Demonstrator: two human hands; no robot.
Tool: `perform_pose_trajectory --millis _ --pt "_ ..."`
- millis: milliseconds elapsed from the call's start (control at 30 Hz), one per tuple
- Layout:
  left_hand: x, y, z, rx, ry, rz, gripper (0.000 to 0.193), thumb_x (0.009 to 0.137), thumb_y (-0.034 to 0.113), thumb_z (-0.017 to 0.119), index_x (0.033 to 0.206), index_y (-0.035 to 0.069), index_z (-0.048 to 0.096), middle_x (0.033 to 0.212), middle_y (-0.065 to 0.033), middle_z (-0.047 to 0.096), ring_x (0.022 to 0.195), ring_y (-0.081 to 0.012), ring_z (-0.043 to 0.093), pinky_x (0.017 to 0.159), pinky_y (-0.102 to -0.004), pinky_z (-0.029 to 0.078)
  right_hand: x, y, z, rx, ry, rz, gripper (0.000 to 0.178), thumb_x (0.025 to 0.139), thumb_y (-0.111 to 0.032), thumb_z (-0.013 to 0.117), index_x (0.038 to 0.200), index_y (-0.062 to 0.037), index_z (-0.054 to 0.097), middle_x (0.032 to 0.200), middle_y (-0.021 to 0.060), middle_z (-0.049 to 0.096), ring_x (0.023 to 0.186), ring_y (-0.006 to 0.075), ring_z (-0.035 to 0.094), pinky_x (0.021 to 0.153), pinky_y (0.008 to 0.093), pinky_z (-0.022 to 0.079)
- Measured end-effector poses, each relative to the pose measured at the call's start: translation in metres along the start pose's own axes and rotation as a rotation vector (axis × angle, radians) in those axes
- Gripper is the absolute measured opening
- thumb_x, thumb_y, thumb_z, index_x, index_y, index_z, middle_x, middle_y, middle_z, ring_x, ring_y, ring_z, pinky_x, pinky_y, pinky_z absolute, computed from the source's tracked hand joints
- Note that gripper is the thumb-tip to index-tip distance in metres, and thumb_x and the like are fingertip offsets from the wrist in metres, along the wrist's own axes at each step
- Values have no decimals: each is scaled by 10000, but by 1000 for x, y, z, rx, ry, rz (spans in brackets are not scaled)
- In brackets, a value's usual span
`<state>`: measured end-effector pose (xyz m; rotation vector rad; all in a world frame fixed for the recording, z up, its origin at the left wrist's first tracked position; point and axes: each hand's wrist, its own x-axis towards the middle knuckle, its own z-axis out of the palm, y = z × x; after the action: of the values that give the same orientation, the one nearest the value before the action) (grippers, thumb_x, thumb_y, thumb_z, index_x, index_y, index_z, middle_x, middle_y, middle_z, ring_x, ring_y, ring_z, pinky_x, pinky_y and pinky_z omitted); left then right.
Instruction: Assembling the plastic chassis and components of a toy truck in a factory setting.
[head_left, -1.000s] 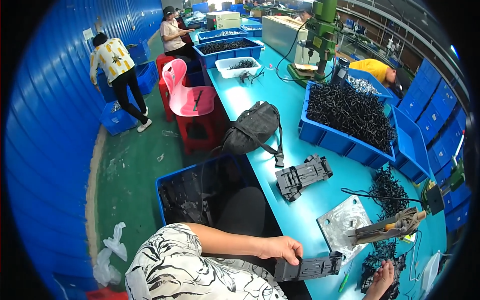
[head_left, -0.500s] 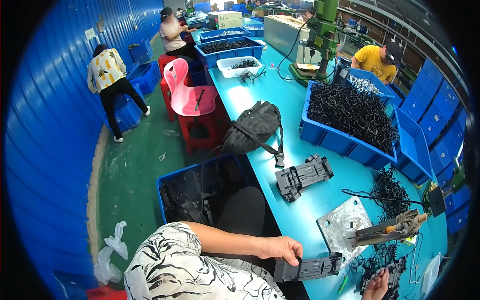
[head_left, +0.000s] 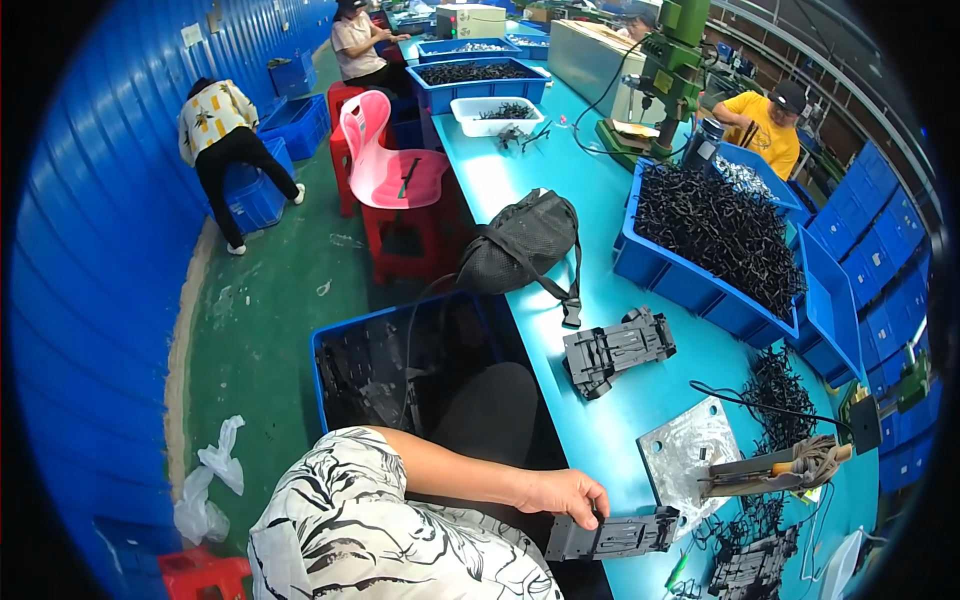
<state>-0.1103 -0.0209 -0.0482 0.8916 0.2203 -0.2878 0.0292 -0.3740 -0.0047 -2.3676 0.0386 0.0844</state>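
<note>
My left hand (head_left: 568, 496) reaches over the table's near edge, its thumb and fingers closed on a black plastic chassis (head_left: 625, 537). The chassis lies flat, one end jutting past the edge. My right hand is out of view. A second chassis (head_left: 755, 568) rests at the lower right among loose black parts. Farther off, another chassis (head_left: 620, 352) sits on the table, apart from my hand. Beyond the held chassis is a metal plate (head_left: 690, 455) with a cord-wrapped tool (head_left: 790, 465) over it. A green pen-like thing (head_left: 678, 572) lies near the held chassis.
Blue bins hold black clips (head_left: 720, 225) and silvery parts. A black mesh bag (head_left: 525, 245) lies by the edge. A green drill press (head_left: 675, 85) stands farther back. A bin (head_left: 318, 370) of black parts is beside my leg. A pink chair (head_left: 400, 175) and several people are around.
My right hand has left the view at the lower right, and the second chassis there now shows uncovered. My left hand stays on its chassis. The whole view has shifted slightly.
</note>
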Motion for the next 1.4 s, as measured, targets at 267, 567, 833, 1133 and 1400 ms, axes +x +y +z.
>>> perform_pose_trajectory --millis 267,567,833,1133,1400 --pt "0 -7 4 11 4 -10 217 783 44 699 987 43 626 826 11 613 757 -54 552 687 -205 421 -5 -37 -9 -394 -6 -615 215 840 -38 586 1035 33 643 929 189 637 830 342 617 734 372 502" --pt "-23 8 6 -80 208 -12 247 763 -6 713 989 33 620 820 -31 647 746 -98 608 679 -232 483 12 -19 19 -322 91 -754 114 773 -12 666 884 13 653 873 147 620 849 313 567 767 387 446" --pt "-7 3 15 -68 254 3 226 820 57 700 1014 59 583 771 18 618 630 -21 502 549 -176 367 -16 -46 29 -108 128 -698 152 758 60 667 898 1 668 832 100 615 729 205 586 617 281 462" --pt "-2 -3 36 -60 301 17 153 862 83 657 986 54 573 803 19 606 666 -27 515 573 -180 398 -57 -100 85 131 -174 -1068 277 639 -10 778 897 -65 695 747 52 591 622 201 517 535 300 398" --pt "-3 -2 34 -25 282 9 126 880 78 632 986 40 577 874 -13 628 729 -42 556 601 -186 436 -62 -102 102 148 -163 -1078 282 630 0 770 894 -69 695 744 43 591 621 194 512 525 298 394"
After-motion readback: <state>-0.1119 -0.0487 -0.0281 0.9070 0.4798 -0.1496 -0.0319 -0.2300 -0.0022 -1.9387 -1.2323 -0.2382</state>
